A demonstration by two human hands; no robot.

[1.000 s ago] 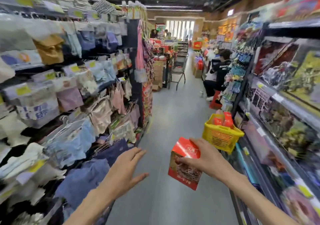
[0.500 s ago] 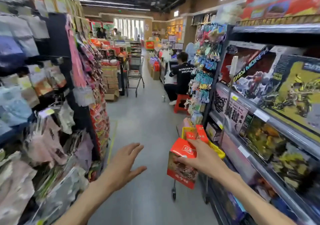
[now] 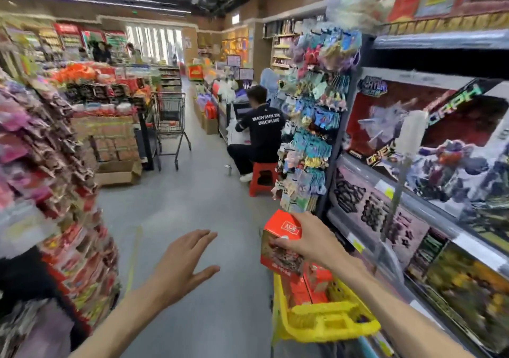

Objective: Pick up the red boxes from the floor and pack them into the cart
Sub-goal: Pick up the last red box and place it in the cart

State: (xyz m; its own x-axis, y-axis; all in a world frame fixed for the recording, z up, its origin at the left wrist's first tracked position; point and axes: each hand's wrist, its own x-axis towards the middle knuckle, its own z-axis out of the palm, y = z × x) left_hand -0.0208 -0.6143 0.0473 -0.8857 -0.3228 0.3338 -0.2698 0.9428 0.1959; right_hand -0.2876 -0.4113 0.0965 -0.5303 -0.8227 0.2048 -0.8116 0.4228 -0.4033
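One red cardboard box (image 3: 281,244) with a pictured front panel sits at about four o'clock in the view, pinched in the grip of the right hand (image 3: 311,240), whose fingers (image 3: 278,244) wrap over its top edge and front face. It hangs tilted just above the yellow plastic basket of the cart (image 3: 325,322), which stands at five o'clock against the foot of the right-hand shelving. More red boxes (image 3: 311,286) already lie inside that basket, directly below the held one. At six o'clock the left hand (image 3: 181,264) floats over the grey floor (image 3: 192,209) with its grip spread wide, fingers apart and holding nothing. Toy cartons (image 3: 429,137) fill the shelves at three o'clock, and hanging packets crowd the rack (image 3: 55,192) at nine o'clock. Toward twelve o'clock a person in a dark shirt (image 3: 261,129) sits on a red plastic stool (image 3: 263,177), well apart from the hands, with a wire shopping trolley (image 3: 170,121) further left.
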